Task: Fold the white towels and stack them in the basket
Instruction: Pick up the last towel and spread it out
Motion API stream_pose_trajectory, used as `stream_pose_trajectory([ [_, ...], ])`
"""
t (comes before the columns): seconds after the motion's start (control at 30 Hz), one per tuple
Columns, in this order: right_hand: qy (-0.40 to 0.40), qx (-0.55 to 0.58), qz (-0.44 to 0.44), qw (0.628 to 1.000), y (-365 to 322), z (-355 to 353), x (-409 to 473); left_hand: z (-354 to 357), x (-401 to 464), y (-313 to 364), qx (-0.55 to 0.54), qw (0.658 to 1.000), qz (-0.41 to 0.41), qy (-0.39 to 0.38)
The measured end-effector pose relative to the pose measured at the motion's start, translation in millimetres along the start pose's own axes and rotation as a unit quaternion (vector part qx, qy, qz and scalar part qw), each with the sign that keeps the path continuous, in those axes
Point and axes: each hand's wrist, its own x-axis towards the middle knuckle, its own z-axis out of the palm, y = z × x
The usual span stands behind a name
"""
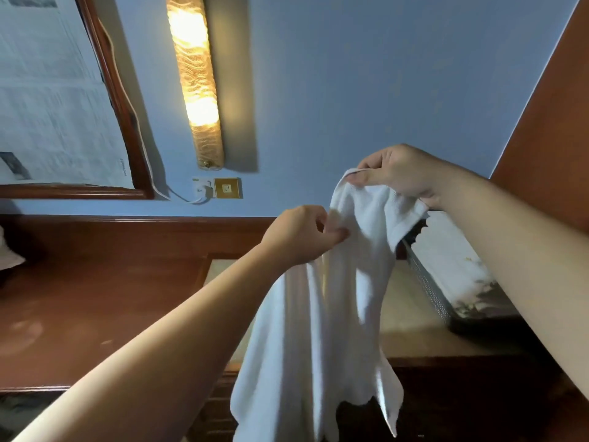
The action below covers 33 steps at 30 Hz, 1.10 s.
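Observation:
A white towel hangs in the air in front of me, unfolded and bunched at the top. My right hand pinches its upper edge at the highest point, thumb on the cloth. My left hand grips the towel's left edge a little lower, with fingers curled into the fabric. The lower part of the towel drops down to the bottom of the view. A perforated metal basket stands on the cabinet at the right, partly hidden behind the towel and my right forearm.
A wooden cabinet with a light top lies behind the towel. A lit wall lamp, a socket with a white cable and a wood-framed mirror are on the blue wall. A brown panel stands at the right.

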Motion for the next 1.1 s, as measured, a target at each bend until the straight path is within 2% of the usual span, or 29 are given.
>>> stream_pose_trajectory([
  [0.07,-0.033,-0.015,-0.010,0.999,-11,-10,-6,0,4,-4,-0.038,0.999,-0.004,0.009],
  [0.13,-0.076,-0.134,0.012,0.988,-16,-21,-12,-7,6,-10,-0.051,0.998,-0.009,0.032],
  [0.23,-0.085,-0.390,0.086,0.913,-2,-31,-12,-25,6,-13,-0.017,0.994,0.010,0.108],
  [0.3,-0.028,-0.444,0.101,0.890,14,-34,-8,-42,10,-12,0.007,0.988,0.031,0.151],
  [0.37,0.042,-0.438,0.097,0.893,27,-40,-8,-59,16,-11,0.027,0.983,0.050,0.173],
  [0.43,0.103,-0.372,0.089,0.918,34,-47,-11,-75,21,-10,0.059,0.981,0.062,0.177],
  [0.6,0.145,-0.364,0.060,0.918,36,-52,-10,-94,27,-12,0.128,0.973,0.087,0.173],
  [0.9,0.105,-0.355,0.055,0.927,33,-46,-10,-91,25,-28,0.125,0.973,0.076,0.176],
  [1.1,0.035,-0.331,0.022,0.943,21,-32,-9,-96,24,-35,0.107,0.975,0.055,0.184],
])
